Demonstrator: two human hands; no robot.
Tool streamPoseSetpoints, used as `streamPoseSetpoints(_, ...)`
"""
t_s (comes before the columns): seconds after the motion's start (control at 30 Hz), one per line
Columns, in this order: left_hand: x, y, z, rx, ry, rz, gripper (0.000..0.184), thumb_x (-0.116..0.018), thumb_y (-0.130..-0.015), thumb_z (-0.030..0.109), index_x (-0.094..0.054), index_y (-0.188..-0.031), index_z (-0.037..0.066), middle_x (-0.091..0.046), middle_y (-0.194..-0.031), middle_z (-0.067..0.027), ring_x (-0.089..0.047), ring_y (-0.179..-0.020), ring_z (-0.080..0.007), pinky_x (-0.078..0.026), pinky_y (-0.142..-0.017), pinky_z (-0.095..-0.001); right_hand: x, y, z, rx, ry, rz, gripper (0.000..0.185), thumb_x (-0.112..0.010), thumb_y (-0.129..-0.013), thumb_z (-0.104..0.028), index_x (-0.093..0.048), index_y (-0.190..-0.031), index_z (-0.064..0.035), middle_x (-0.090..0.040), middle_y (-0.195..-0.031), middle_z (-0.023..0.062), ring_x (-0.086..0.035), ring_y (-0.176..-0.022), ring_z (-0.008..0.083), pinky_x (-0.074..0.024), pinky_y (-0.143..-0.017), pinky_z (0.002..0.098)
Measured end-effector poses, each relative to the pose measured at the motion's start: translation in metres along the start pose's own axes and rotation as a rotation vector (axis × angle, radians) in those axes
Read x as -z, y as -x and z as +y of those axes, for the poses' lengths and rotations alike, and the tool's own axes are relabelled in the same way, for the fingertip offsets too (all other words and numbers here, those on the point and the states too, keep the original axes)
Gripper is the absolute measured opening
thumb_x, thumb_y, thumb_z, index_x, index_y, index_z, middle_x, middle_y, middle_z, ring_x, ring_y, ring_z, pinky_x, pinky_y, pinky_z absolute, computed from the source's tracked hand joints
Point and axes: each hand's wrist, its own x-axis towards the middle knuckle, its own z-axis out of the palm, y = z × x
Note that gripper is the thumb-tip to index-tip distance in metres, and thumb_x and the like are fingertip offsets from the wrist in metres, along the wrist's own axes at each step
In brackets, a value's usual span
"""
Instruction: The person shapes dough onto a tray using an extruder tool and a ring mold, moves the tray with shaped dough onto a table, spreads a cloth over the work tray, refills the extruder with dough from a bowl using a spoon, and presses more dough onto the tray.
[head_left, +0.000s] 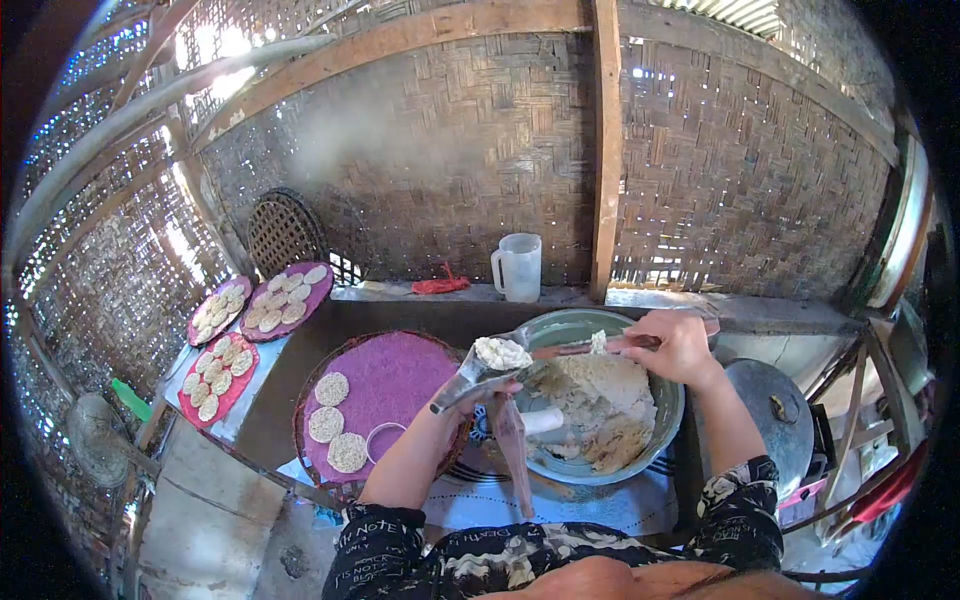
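Observation:
My left hand (478, 402) is closed around a grey hand press (455, 392), partly hidden behind it. White dough (503, 353) fills the cup of this press. A long brownish handle (513, 455) hangs below it, apparently part of the same tool. Closed on a flat wooden stick (565, 350), my right hand (672, 345) is over the far right of a large basin (678, 415). A lump of dough (598, 342) clings to the stick, whose tip lies close to the cup. More pale dough (610, 395) fills much of the basin, and a white cylinder (543, 421) lies at its left side.
Left of the basin, a round tray with purple cloth (400, 365) bears three strand-textured discs (348, 453) and a ring (372, 440). Further left are several smaller trays (290, 298) of discs. A plastic jug (519, 268) stands on the ledge. A lidded pot (765, 410) is at right.

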Motion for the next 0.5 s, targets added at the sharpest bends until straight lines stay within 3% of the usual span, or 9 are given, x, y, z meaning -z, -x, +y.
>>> streamPoseSetpoints(0.13,-0.004,0.000,0.006,-0.143,-0.198,-0.015,0.046,-0.077,-0.061,0.002,-0.057,-0.102,0.007,-0.059,-0.087,-0.0031,-0.058,-0.075,-0.0151,-0.050,-0.067,-0.0310,0.015,-0.009,-0.012,0.036,0.004,-0.063,0.023,-0.075,-0.057,-0.015,-0.066,-0.075,-0.0052,-0.063,-0.070,0.0077,-0.061,-0.061,0.0242,-0.0480,-0.056,0.0332)
streamPoseSetpoints(0.23,0.020,-0.024,-0.021,-0.312,-0.741,-0.155,0.048,-0.078,-0.061,0.008,-0.058,-0.104,0.007,-0.059,-0.092,-0.0029,-0.056,-0.086,-0.0156,-0.047,-0.074,-0.0309,0.022,-0.016,-0.021,0.073,-0.084,-0.036,0.023,-0.075,-0.056,-0.015,-0.066,-0.075,-0.0049,-0.063,-0.070,0.0081,-0.061,-0.062,0.0248,-0.0477,-0.056,0.0332)
streamPoseSetpoints(0.33,0.019,-0.029,-0.031,-0.249,-1.271,-0.127,0.055,-0.076,-0.061,0.035,-0.059,-0.109,0.012,-0.061,-0.106,-0.0111,-0.059,-0.095,-0.0222,-0.046,-0.082,-0.0327,0.026,-0.023,-0.017,0.120,0.044,-0.078,0.022,-0.073,-0.059,-0.018,-0.065,-0.077,-0.0079,-0.062,-0.069,0.0065,-0.061,-0.064,0.0247,-0.0490,-0.059,0.0337)
streamPoseSetpoints(0.37,0.018,-0.027,-0.034,-0.322,-1.073,-0.103,0.052,-0.069,-0.066,0.040,-0.059,-0.110,0.013,-0.060,-0.107,-0.0140,-0.059,-0.096,-0.0297,-0.046,-0.082,-0.0365,0.028,-0.024,-0.017,0.108,0.082,-0.095,0.020,-0.071,-0.060,-0.019,-0.065,-0.077,-0.0101,-0.062,-0.069,0.0061,-0.061,-0.065,0.0244,-0.0488,-0.059,0.0345)
streamPoseSetpoints(0.47,0.002,-0.012,-0.026,-0.071,-0.836,-0.003,0.051,-0.067,-0.066,0.038,-0.059,-0.110,0.013,-0.062,-0.104,-0.0157,-0.059,-0.094,-0.0338,-0.046,-0.081,-0.0375,0.026,-0.030,-0.025,0.144,0.212,-0.146,0.018,-0.070,-0.062,-0.022,-0.064,-0.076,-0.0128,-0.059,-0.067,0.0054,-0.060,-0.066,0.0238,-0.0481,-0.059,0.0353)
streamPoseSetpoints(0.5,-0.008,-0.009,-0.015,-0.114,-0.969,-0.001,0.050,-0.065,-0.066,0.035,-0.059,-0.109,0.009,-0.062,-0.102,-0.0181,-0.059,-0.093,-0.0359,-0.046,-0.081,-0.0384,0.020,-0.032,-0.030,0.197,0.227,-0.158,0.016,-0.067,-0.064,-0.026,-0.061,-0.073,-0.0141,-0.056,-0.065,0.0040,-0.059,-0.065,0.0240,-0.0471,-0.058,0.0375)
